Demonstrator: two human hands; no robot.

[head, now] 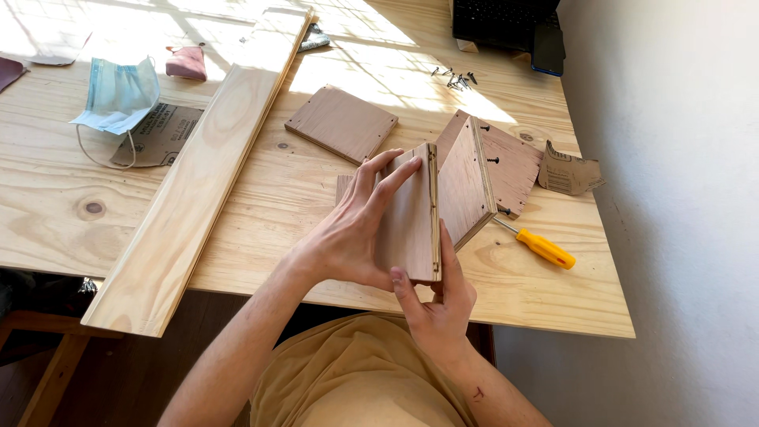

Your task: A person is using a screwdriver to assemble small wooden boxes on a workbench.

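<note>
My left hand [352, 229] lies flat against the left face of an upright plywood panel [413, 213], fingers spread up its side. My right hand [439, 296] grips the same panel from below, thumb on its near edge and a finger up the right side. This panel stands edge to edge against a second plywood panel [462, 182], which leans on a third piece [510, 162] that has dark screws in it. Everything rests on a pale wooden table [269, 213].
A long pine plank [202, 170] runs diagonally at left. A loose plywood square [341, 122], a yellow-handled screwdriver [538, 245], sandpaper pieces [568, 170], several loose screws [455, 77], a face mask [118, 95] and a laptop [506, 20] lie around. A wall stands at right.
</note>
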